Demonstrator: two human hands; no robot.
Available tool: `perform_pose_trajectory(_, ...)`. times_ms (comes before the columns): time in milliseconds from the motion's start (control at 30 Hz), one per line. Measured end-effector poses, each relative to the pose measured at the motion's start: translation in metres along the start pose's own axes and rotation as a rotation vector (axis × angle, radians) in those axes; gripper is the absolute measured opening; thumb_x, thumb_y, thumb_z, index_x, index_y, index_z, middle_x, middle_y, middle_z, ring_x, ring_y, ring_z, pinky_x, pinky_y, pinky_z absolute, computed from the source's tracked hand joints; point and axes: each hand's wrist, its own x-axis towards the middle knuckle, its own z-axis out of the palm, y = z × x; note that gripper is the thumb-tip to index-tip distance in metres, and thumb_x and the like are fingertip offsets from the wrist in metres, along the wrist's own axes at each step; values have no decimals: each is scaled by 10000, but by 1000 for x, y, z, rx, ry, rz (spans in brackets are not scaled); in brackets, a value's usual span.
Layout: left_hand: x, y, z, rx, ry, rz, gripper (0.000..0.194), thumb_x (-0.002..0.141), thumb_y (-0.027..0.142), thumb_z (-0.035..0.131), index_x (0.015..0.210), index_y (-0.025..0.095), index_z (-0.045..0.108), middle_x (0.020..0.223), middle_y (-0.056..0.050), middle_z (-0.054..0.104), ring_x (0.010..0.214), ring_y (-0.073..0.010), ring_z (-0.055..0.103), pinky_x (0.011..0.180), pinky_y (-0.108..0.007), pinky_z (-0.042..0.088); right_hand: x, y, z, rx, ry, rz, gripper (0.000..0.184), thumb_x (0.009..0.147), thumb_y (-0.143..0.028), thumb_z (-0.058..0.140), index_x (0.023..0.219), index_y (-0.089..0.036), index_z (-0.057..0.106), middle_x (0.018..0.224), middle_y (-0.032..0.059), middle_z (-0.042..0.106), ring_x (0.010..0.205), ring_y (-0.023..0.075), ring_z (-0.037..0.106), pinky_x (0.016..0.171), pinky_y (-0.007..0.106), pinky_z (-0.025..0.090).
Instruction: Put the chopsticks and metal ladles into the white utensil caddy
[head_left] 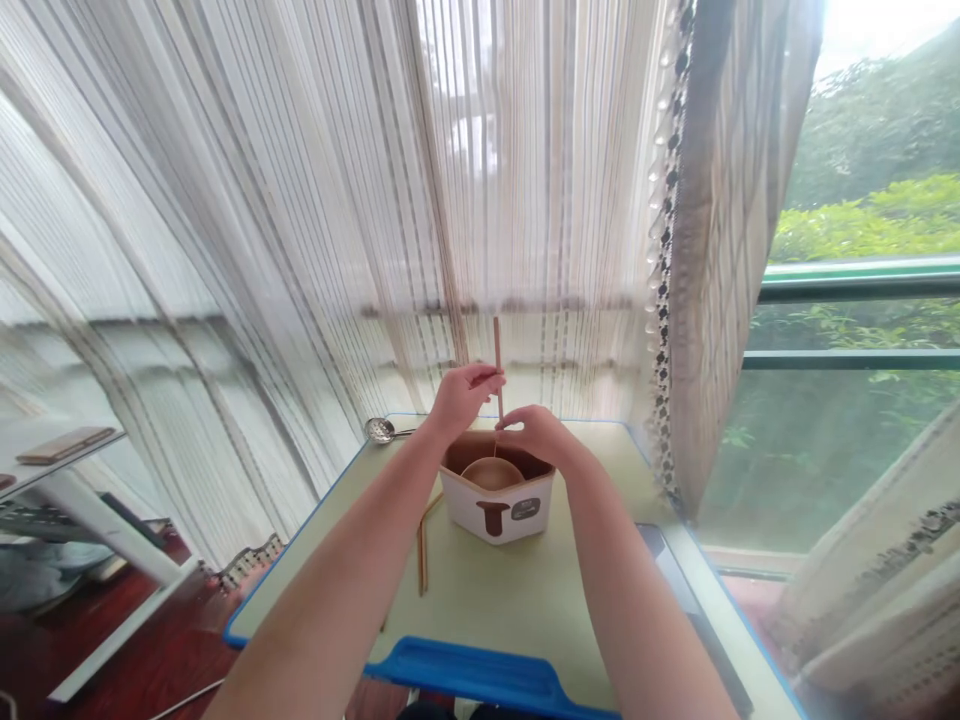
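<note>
A brown chopstick [497,345] stands nearly upright above the container. My left hand [466,393] pinches it around its middle. Just below, my right hand [531,432] has its fingers closed at the chopstick's lower end. Beneath both hands sits a white container [461,508] with a brown inside and a dark brown mark on its front. A rounded brown piece [491,473], perhaps a bowl, shows within it. A thin light line runs down below my right fingertips; what it is I cannot make out. More chopsticks [422,560] lie on the table left of the container.
The pale table [510,600] has a blue edge and a blue front ledge [472,665]. A metal slotted spoon [380,431] lies at its back left. Along the right side is a dark flat panel [694,610], partly behind my right arm. Striped curtains [315,200] hang close behind.
</note>
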Motion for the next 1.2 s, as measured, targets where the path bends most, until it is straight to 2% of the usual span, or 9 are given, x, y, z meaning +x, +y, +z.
perform_pose_trajectory(133, -7, -8, -3, 44, -13, -39, 317, 688, 409, 643, 893, 173, 695, 859, -65, 695, 814, -183, 630, 792, -337, 485, 3, 2, -6, 63, -16, -33, 202, 764, -333, 579, 868, -215, 704, 894, 28, 694, 805, 155, 617, 743, 242, 444)
perform_pose_trajectory(233, -12, -11, -5, 52, -3, -92, 316, 665, 409, 663, 872, 173, 704, 881, -65, 699, 875, -201, 626, 849, -356, 466, 5, 4, -5, 33, -6, -29, 161, 751, -286, 590, 836, -216, 707, 856, 21, 697, 781, 146, 618, 737, 239, 446)
perform_pose_trajectory(400, -15, -9, -2, -70, 82, -87, 338, 662, 395, 668, 911, 167, 688, 880, -63, 698, 834, -185, 633, 821, -359, 483, 3, 6, -5, 8, -14, -33, 122, 717, -298, 638, 786, -236, 717, 816, 20, 699, 764, 163, 624, 722, 257, 458)
perform_pose_trajectory(600, -15, -6, 4, -8, -24, -51, 295, 662, 395, 667, 858, 176, 701, 860, -59, 697, 831, -180, 627, 819, -340, 474, 1, 7, -11, 33, 9, -62, 154, 681, -313, 671, 819, -269, 724, 848, 15, 695, 795, 183, 620, 745, 280, 461)
perform_pose_trajectory(833, -23, -19, 3, 121, 25, -105, 313, 671, 417, 651, 870, 181, 701, 850, -56, 694, 789, -172, 601, 771, -325, 459, 7, 11, -3, 37, -22, -46, 150, 688, -340, 664, 784, -245, 730, 790, 22, 695, 725, 167, 611, 709, 268, 460)
perform_pose_trajectory(1033, -21, -19, 3, 48, 29, -11, 299, 709, 404, 620, 893, 178, 683, 890, -53, 685, 830, -161, 597, 795, -305, 456, 5, 10, -3, 49, -33, -74, 175, 677, -332, 670, 817, -246, 728, 795, 25, 699, 733, 167, 614, 715, 264, 461)
perform_pose_trajectory(1200, -24, -26, 1, 45, 36, -44, 290, 706, 403, 619, 866, 167, 676, 858, -54, 683, 817, -167, 606, 799, -320, 458, 6, 5, -3, 68, -1, -72, 149, 712, -320, 638, 807, -245, 725, 829, 20, 699, 777, 166, 619, 737, 266, 457)
